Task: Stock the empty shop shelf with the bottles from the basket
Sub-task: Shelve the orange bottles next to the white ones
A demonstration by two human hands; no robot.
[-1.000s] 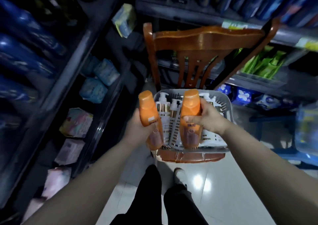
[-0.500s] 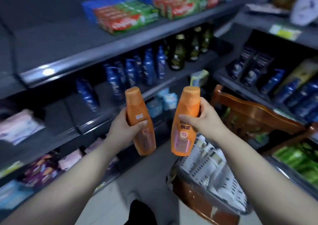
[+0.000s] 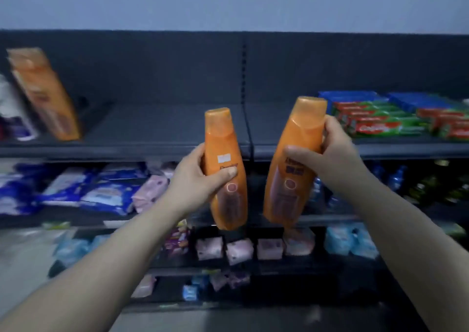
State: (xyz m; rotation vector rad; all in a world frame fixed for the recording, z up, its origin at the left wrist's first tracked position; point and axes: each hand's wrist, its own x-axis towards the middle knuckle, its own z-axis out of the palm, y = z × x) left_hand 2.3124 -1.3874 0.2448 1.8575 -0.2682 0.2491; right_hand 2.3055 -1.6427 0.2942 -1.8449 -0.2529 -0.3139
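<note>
I hold two orange bottles upright in front of the shelving. My left hand grips the left orange bottle round its middle. My right hand grips the right orange bottle near its neck. Both bottles are held in the air just in front of the dark top shelf, whose middle stretch is bare. Further orange bottles stand blurred at the shelf's far left. The basket is out of view.
Toothpaste boxes fill the top shelf's right end. White bottles stand at its far left. Lower shelves hold blue and pink soft packs, small pink packets and dark bottles.
My view has swung up from the basket on the chair to face the shelves. Both hands have lifted their orange bottles to the level of the top shelf.
</note>
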